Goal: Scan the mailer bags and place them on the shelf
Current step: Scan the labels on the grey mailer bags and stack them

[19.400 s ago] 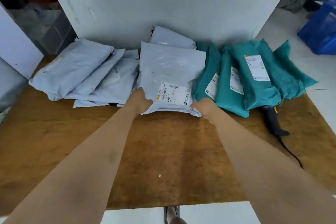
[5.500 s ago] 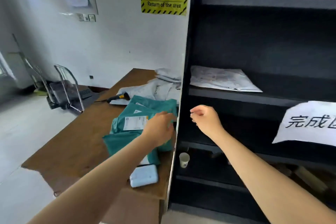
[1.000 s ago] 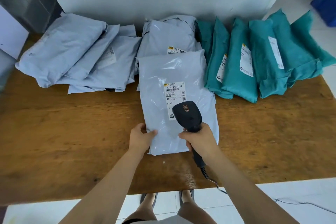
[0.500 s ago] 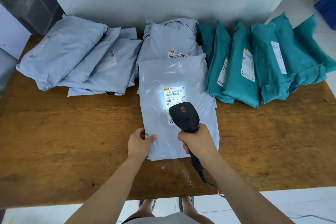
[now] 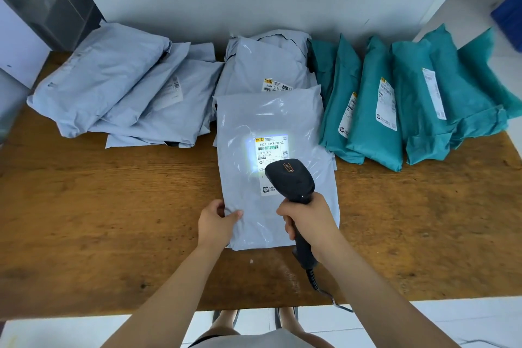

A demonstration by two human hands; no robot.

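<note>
Head view: the scanner [image 5: 291, 178] was dark over the label [image 5: 271, 150] a second ago, and now its bright white patch is sitting square on the barcode, just as it was half a second back, so I'd say the read on this grey mailer bag [image 5: 282, 118] is happening right now or has just landed. The bag lies flat on the bench [image 5: 113, 206], pulled out in front of the grey stack [image 5: 262, 68], with more grey bags [image 5: 113, 87] to one side and the teal bags [image 5: 375, 110] to the other. The left hand [image 5: 216, 223] pins the bag's near left corner, fingers [image 5: 234, 213] pinching the edge with the thumb on top. The right hand [image 5: 308, 220] has its fingers [image 5: 288, 223] wrapped tight round the scanner's handle, head tipped down close over the label, cable [image 5: 316, 282] trailing off the bench edge. No shelf in sight, so the carry is yet to come.
</note>
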